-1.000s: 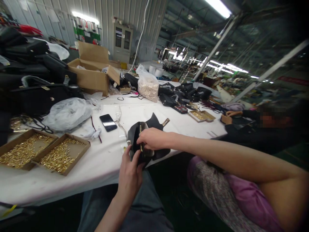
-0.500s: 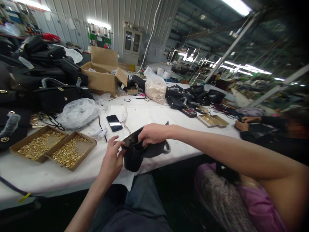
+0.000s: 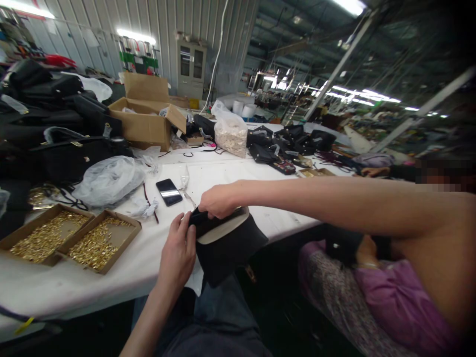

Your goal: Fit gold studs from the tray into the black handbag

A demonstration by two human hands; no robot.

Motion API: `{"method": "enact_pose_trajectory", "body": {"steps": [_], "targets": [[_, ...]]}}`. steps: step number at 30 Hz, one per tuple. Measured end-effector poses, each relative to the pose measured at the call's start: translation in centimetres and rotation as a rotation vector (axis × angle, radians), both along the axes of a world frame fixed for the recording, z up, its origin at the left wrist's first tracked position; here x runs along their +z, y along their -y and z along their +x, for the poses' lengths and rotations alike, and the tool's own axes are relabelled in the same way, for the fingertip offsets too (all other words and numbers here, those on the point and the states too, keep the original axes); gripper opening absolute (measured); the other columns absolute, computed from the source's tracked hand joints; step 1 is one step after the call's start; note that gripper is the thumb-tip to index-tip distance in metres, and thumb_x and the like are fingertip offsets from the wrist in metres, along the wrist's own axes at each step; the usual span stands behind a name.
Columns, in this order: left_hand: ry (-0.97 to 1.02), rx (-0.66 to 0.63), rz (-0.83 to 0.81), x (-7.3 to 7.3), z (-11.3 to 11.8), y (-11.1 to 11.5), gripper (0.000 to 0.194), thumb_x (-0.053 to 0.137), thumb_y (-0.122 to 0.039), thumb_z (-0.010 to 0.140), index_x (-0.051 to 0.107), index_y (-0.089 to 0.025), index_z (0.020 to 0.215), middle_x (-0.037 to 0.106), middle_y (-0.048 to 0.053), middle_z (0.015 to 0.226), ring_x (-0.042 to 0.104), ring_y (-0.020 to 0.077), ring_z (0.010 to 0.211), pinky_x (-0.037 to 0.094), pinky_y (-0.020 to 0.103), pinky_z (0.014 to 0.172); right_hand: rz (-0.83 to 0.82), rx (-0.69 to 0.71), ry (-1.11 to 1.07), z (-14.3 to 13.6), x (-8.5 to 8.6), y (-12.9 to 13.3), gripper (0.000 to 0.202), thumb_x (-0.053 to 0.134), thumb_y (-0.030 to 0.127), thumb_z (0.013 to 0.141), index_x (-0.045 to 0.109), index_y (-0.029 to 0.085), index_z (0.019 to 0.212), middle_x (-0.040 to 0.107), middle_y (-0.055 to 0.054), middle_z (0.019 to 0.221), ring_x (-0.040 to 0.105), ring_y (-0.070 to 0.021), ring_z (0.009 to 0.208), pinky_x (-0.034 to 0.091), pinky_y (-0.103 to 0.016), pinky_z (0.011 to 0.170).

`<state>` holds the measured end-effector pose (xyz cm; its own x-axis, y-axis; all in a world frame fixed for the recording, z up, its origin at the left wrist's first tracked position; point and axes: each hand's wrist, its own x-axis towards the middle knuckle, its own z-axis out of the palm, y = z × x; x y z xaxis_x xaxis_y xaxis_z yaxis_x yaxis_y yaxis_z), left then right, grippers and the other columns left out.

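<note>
A black bag (image 3: 232, 248) hangs over the table's front edge above my lap, its mouth open with a pale lining edge showing. My left hand (image 3: 178, 248) is closed on the bag's left side, thumb toward me and fingers behind. My right hand (image 3: 219, 201) is closed on the upper rim, its fingertips hidden by the bag and the hand itself. Left of the bag lie a phone (image 3: 169, 192) and two cardboard trays, the nearer tray (image 3: 121, 255) and the farther tray (image 3: 7, 243), both holding small gold-coloured metal pieces.
Black handbags (image 3: 74, 153) pile up at the left beside crumpled clear plastic (image 3: 109, 181). Behind stand an open cardboard box (image 3: 139, 131) and a filled plastic bag (image 3: 231, 136). More black bags (image 3: 262, 151) lie beyond. A person in purple (image 3: 401, 307) sits close at my right.
The bag has turned and unfolded, so its wide black panel and pale lining edge now show. My right hand has shifted from inside the bag to its upper rim. The view has swung slightly right.
</note>
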<state>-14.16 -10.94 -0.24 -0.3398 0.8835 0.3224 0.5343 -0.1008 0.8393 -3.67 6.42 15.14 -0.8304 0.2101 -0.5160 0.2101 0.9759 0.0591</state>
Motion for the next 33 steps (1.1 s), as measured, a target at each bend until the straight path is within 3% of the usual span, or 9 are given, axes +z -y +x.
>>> {"method": "enact_pose_trajectory", "body": {"steps": [3,6,12,15,18,26,33], "targets": [[0.007,0.004,-0.076,1.3,-2.0,0.7,0.051,0.042,-0.051,0.116,0.060,-0.026,0.157,0.066,0.013,0.153,0.062,0.0355,0.141,0.050,0.055,0.121,-0.082,0.077,-0.031,-0.7,0.4,-0.6,0.010,0.074,0.025,0.097,0.081,0.018,0.099,0.078,-0.007,0.083,0.066,-0.0211,0.074,0.043,-0.032,0.069],[-0.006,0.064,-0.139,2.0,-3.8,1.4,0.054,0.041,-0.057,0.115,0.064,-0.026,0.153,0.069,0.015,0.150,0.065,0.0394,0.137,0.052,0.056,0.115,-0.149,-0.020,-0.135,-0.7,-0.9,-0.4,0.017,0.068,0.027,0.101,0.080,0.019,0.110,0.081,-0.009,0.095,0.069,-0.0229,0.081,0.041,-0.032,0.069],[0.181,0.000,-0.255,0.4,-5.6,1.2,0.057,0.039,-0.064,0.113,0.075,-0.026,0.134,0.079,0.012,0.128,0.071,0.0392,0.121,0.053,0.049,0.103,-0.262,-0.241,-0.396,0.9,-5.8,1.3,0.024,0.057,0.030,0.108,0.076,0.021,0.120,0.082,-0.011,0.111,0.073,-0.0262,0.097,0.048,-0.033,0.083],[0.242,0.044,-0.204,0.3,-5.6,0.8,0.052,0.045,-0.060,0.112,0.076,-0.024,0.134,0.077,0.011,0.135,0.068,0.0374,0.128,0.049,0.048,0.110,-0.329,-0.264,-0.524,1.5,-7.2,1.1,0.025,0.056,0.029,0.109,0.075,0.022,0.123,0.081,-0.010,0.116,0.073,-0.0259,0.104,0.050,-0.034,0.093],[0.228,0.105,-0.178,0.7,-5.5,0.2,0.047,0.051,-0.053,0.109,0.075,-0.024,0.138,0.076,0.011,0.137,0.067,0.0364,0.130,0.048,0.048,0.115,-0.432,-0.255,-0.575,2.0,-7.6,0.2,0.024,0.057,0.027,0.108,0.077,0.022,0.122,0.081,-0.007,0.112,0.072,-0.0234,0.103,0.051,-0.033,0.097],[0.505,0.011,-0.171,-0.7,-6.3,-0.5,0.055,0.057,-0.064,0.107,0.078,-0.019,0.129,0.079,0.010,0.124,0.071,0.0334,0.116,0.061,0.040,0.097,-0.658,-0.365,-0.777,3.7,-9.1,0.0,0.021,0.061,0.029,0.108,0.079,0.023,0.118,0.081,-0.002,0.111,0.073,-0.0205,0.102,0.054,-0.032,0.099],[0.611,0.037,-0.109,-0.7,-3.5,-0.3,0.060,0.056,-0.066,0.109,0.074,-0.017,0.140,0.075,0.011,0.139,0.065,0.0332,0.137,0.048,0.046,0.124,-0.707,-0.359,-0.898,4.2,-9.9,1.8,0.020,0.061,0.028,0.109,0.079,0.022,0.116,0.081,-0.003,0.111,0.074,-0.0201,0.101,0.054,-0.031,0.098]]}}
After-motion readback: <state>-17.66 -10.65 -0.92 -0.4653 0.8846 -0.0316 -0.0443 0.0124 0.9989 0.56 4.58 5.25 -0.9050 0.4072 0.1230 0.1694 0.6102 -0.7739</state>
